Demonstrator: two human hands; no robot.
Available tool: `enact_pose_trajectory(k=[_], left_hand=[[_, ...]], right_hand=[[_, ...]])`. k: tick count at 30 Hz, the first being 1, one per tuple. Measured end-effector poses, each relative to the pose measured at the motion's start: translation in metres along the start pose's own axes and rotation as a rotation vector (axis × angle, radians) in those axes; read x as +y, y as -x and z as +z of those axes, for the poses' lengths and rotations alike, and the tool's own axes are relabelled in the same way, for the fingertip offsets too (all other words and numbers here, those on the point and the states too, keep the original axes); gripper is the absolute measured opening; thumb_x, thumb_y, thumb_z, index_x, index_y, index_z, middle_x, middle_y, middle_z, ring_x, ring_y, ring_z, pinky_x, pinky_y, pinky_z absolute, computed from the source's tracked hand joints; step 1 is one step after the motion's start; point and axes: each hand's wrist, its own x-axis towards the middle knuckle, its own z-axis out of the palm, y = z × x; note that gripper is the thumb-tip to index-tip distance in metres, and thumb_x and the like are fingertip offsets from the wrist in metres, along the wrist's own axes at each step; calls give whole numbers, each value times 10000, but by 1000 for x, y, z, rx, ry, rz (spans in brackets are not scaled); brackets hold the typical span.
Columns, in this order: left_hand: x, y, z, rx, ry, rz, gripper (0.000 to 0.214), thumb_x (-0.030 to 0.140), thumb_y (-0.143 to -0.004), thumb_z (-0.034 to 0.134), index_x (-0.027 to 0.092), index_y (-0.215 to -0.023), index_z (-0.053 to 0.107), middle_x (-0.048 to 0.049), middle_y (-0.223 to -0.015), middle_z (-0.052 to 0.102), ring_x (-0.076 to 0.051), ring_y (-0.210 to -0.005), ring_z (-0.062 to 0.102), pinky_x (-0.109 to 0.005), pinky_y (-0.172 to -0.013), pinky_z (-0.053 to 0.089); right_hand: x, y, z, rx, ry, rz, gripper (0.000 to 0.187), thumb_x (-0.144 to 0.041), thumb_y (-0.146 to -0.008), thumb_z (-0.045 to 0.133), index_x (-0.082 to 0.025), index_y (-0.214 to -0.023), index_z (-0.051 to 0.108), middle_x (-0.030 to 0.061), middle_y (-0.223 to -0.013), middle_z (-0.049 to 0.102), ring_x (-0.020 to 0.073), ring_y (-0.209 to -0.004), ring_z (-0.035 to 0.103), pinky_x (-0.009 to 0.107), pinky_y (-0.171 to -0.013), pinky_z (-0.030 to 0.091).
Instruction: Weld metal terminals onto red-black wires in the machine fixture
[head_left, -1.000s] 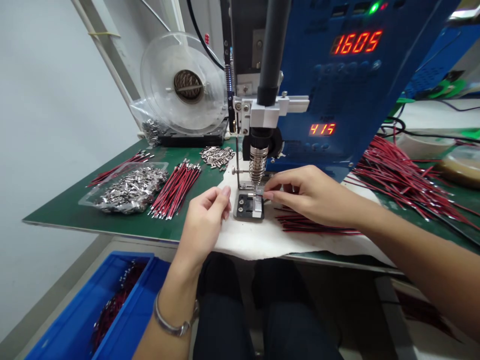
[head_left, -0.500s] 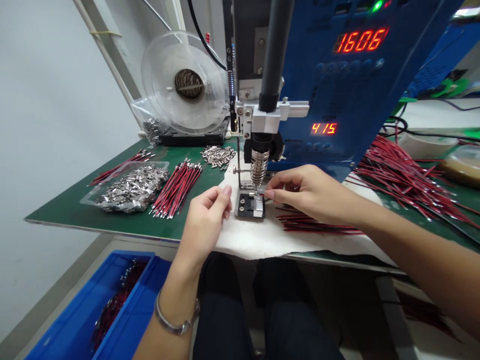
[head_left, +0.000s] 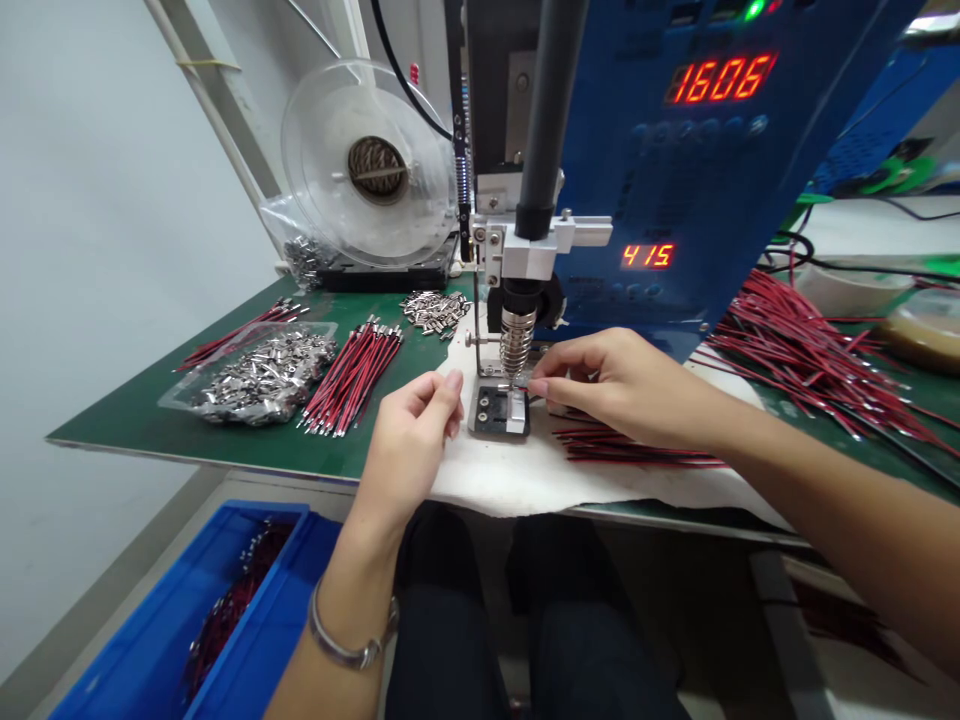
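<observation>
My right hand [head_left: 611,385] pinches a thin wire [head_left: 524,389], partly red, at the right side of a small black and silver fixture [head_left: 498,412]. Most of this wire is hidden by the fingers. Directly over the fixture stands the soldering head [head_left: 517,335], with a coiled spring around its lower part and its tip down at the wire's end. To the left of the fixture, my left hand [head_left: 416,430] is closed, thumb against forefinger; whatever it may hold cannot be seen. Red and black wires [head_left: 637,445] lie on white paper [head_left: 517,490] below my right hand.
A blue machine [head_left: 660,180] with lit red digits rises behind the fixture. At left are a bag of metal connectors [head_left: 262,375], a wire bundle [head_left: 356,375] and loose connectors [head_left: 435,313]. More wires [head_left: 817,350] pile at right. A blue bin [head_left: 247,610] sits below the table edge.
The soldering head has come down slightly toward the fixture. Both my hands stay in nearly the same place.
</observation>
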Motion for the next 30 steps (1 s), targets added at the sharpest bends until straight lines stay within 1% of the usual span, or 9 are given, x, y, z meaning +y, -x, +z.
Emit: enact_pose_trajectory(k=[13, 19, 25, 30], left_hand=[[-2, -1, -1, 12, -11, 7, 398, 450, -874, 579, 157, -611, 515, 43, -496, 387, -40, -412, 216, -228, -419, 174], [-1, 0, -1, 14, -14, 7, 398, 445, -873, 585, 155, -609, 510, 46, -497, 374, -39, -420, 227, -223, -423, 175], [-2, 1, -1, 18, -8, 5, 389, 435, -874, 584, 156, -612, 513, 49, -482, 331, -41, -421, 227, -215, -423, 172], [0, -2, 1, 16, -19, 18, 392, 427, -875, 579, 157, -601, 505, 42, -498, 358, -46, -431, 238, -211, -430, 200]], right_hand=[[0, 1, 0, 13, 10, -26, 243, -318, -884, 560, -144, -859, 727, -6, -632, 587, 72, -543, 443, 214, -559, 343], [-4, 0, -1, 16, 25, -34, 229, -295, -879, 562, -144, -845, 730, -14, -605, 588, 64, -518, 434, 211, -553, 338], [-2, 2, -1, 24, 40, -50, 239, -311, -890, 560, -147, -879, 734, -14, -609, 598, 60, -500, 431, 216, -555, 338], [-1, 2, 0, 26, 55, -59, 231, -312, -885, 565, -155, -866, 733, -12, -619, 603, 58, -506, 433, 209, -533, 336]])
